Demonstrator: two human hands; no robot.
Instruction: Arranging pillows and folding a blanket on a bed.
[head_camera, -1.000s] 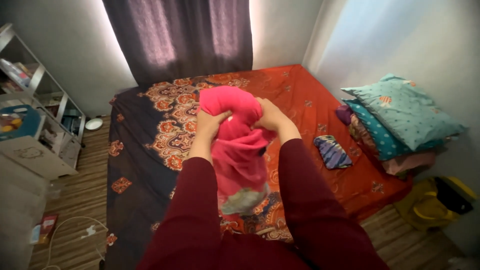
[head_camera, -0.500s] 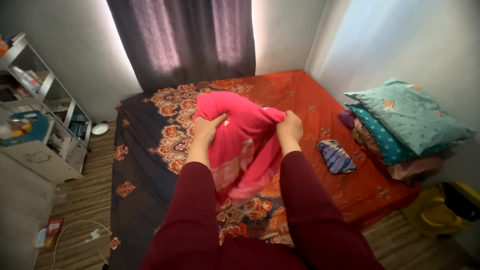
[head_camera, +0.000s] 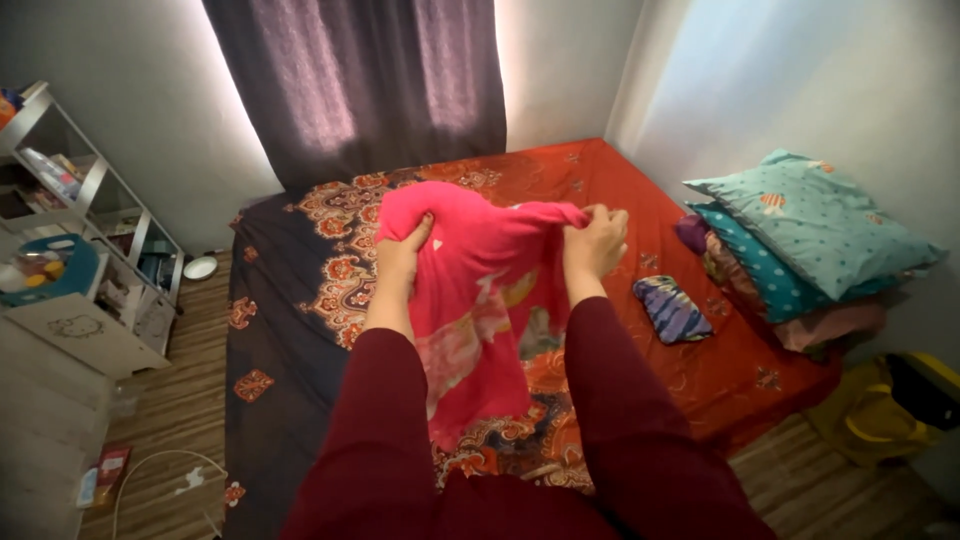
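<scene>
Left hand (head_camera: 402, 250): fist closed on bright pink printed cloth garment (head_camera: 480, 300).
Right hand (head_camera: 594, 243): pinching garment's other top edge.
Below hands: orange patterned bed sheet (head_camera: 640, 190).

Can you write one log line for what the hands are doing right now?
left hand: grips pink garment | right hand: grips it | garment: held above bed

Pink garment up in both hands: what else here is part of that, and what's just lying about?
In hand: pink garment, left hand, right hand.
Lying about: small folded striped cloth, teal pillows, yellow bag, white bowl.
</scene>
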